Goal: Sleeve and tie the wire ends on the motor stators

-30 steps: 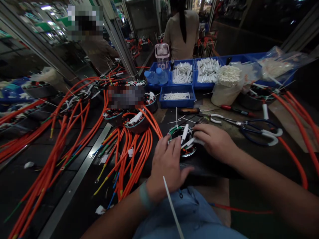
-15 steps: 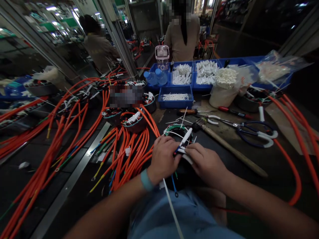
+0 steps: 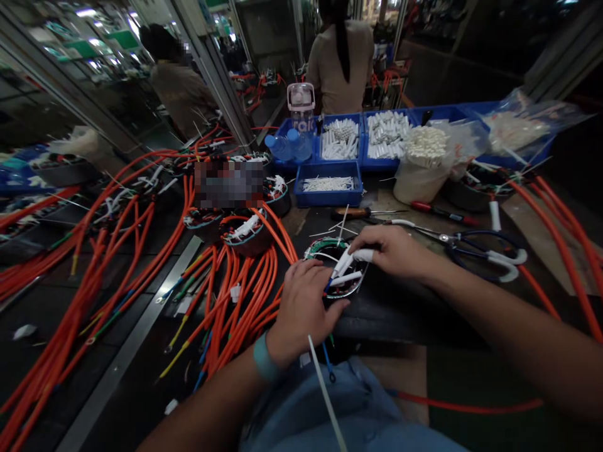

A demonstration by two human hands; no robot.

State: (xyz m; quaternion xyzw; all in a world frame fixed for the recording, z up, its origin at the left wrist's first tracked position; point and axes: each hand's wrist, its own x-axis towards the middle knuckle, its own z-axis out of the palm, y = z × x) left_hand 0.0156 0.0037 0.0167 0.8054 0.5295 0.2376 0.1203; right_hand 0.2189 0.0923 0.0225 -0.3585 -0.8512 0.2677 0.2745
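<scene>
On bench, stator sits betw. both hands. L hand curled over its near-left rim, gripping it. R hand at far-right rim, fingertips pinching white sleeve above the ring.

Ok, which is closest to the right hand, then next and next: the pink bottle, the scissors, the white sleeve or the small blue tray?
Counting out from the right hand:
1. white sleeve, pinched in its fingers.
2. scissors, just to its right.
3. small blue tray, behind it, a bit left.
4. pink bottle, far back on the left.
</scene>
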